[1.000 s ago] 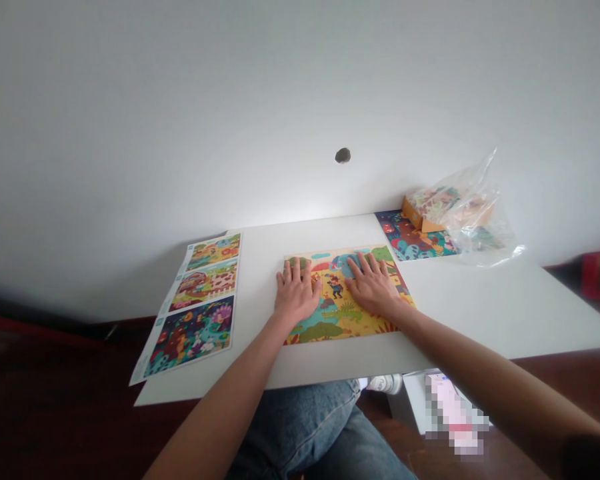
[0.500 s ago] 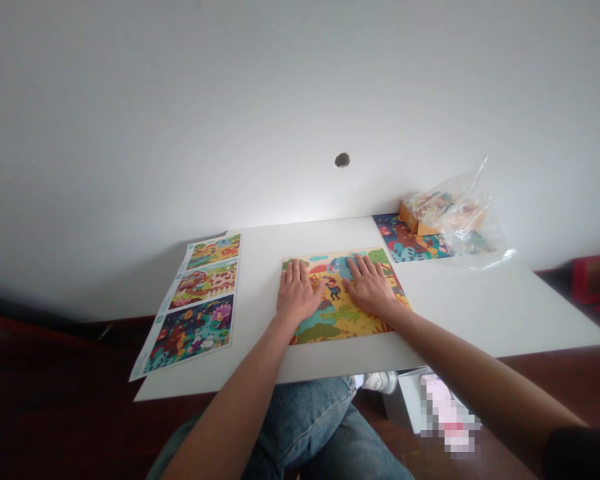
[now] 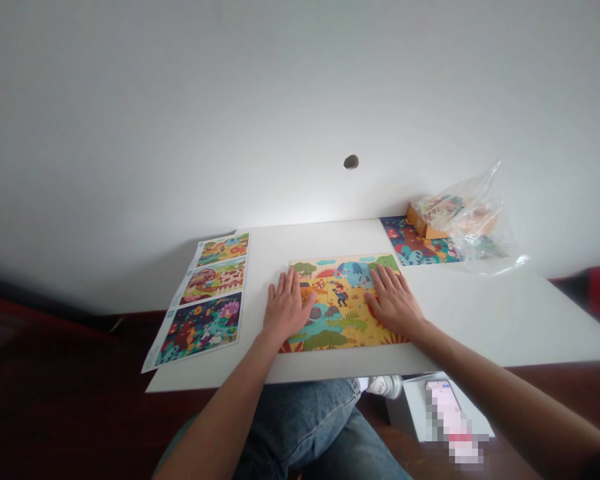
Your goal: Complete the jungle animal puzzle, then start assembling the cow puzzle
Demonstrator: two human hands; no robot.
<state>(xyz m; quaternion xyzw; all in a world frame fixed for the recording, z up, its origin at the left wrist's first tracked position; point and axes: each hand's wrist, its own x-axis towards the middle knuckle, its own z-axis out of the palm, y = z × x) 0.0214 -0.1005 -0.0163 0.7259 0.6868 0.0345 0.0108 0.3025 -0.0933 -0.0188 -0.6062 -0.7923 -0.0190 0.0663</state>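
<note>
An assembled jigsaw puzzle (image 3: 347, 310) lies flat on the white table (image 3: 460, 320), showing an elephant, a figure in a hat, a crocodile and trees. My left hand (image 3: 286, 307) rests over its left edge, fingers stretched out, partly on the puzzle and partly on the tabletop. Across the right side of the puzzle lies my right hand (image 3: 394, 301), palm down with fingers spread. Both hands cover parts of the picture along those two edges. Neither hand grips anything.
A printed picture sheet (image 3: 207, 300) hangs slightly over the table's left edge. At the back right, a box (image 3: 427, 217) under clear plastic wrap (image 3: 495, 250) sits on a dark forest puzzle (image 3: 395, 235). Below the table, a phone (image 3: 445, 400) lies on a white box (image 3: 405, 413).
Both hands have slid outward, from on top of the puzzle toward its left and right edges, uncovering more of the picture. The whole view has shifted slightly.
</note>
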